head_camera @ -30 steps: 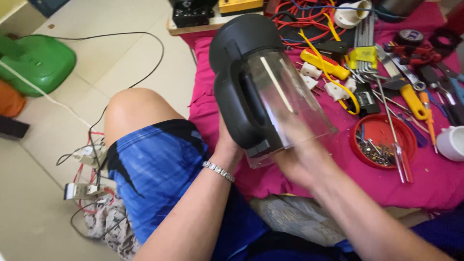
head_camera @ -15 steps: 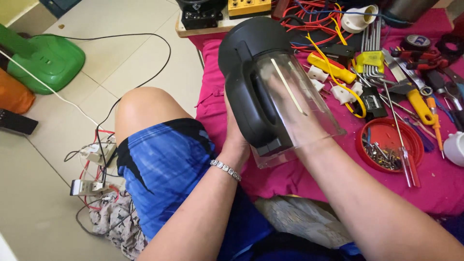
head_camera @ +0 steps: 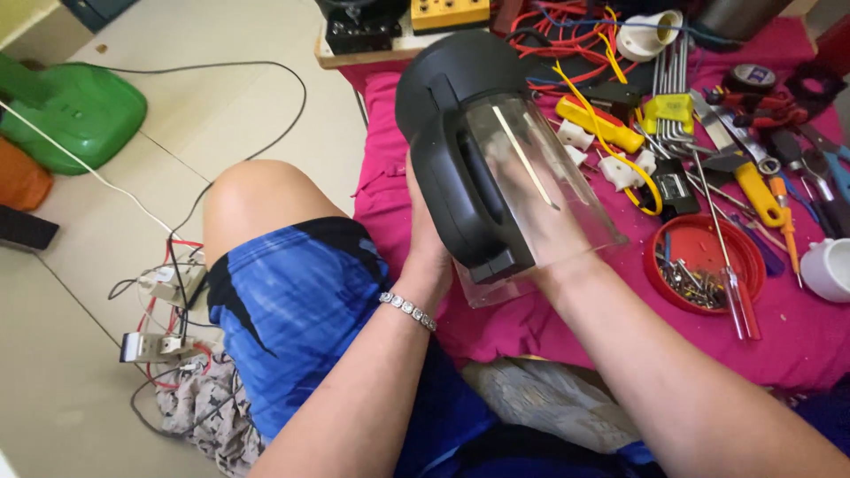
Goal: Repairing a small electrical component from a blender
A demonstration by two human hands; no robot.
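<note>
I hold a kettle (head_camera: pixel 460 150) with a black lid, black handle and clear glass body over a pink cloth (head_camera: pixel 390 204). It is tilted, with its open end toward me. My left hand (head_camera: pixel 429 252) grips it at the handle side, and a beaded bracelet sits on that wrist. My right hand (head_camera: pixel 544 217) is pushed inside the glass body through the open end. It shows only dimly through the glass, so I cannot make out its fingers.
Right of the kettle lie a red lid with screws (head_camera: pixel 699 265), screwdrivers (head_camera: pixel 730 265), yellow tools (head_camera: pixel 598 124), pliers and a white cup (head_camera: pixel 828 265). On the floor at left are a green object (head_camera: pixel 75 115) and wired sockets (head_camera: pixel 164 288). My bare knee (head_camera: pixel 257 195) is beside the cloth.
My right hand went from the outside of the glass body to inside it. The kettle moved slightly away from me, and my left hand kept its grip.
</note>
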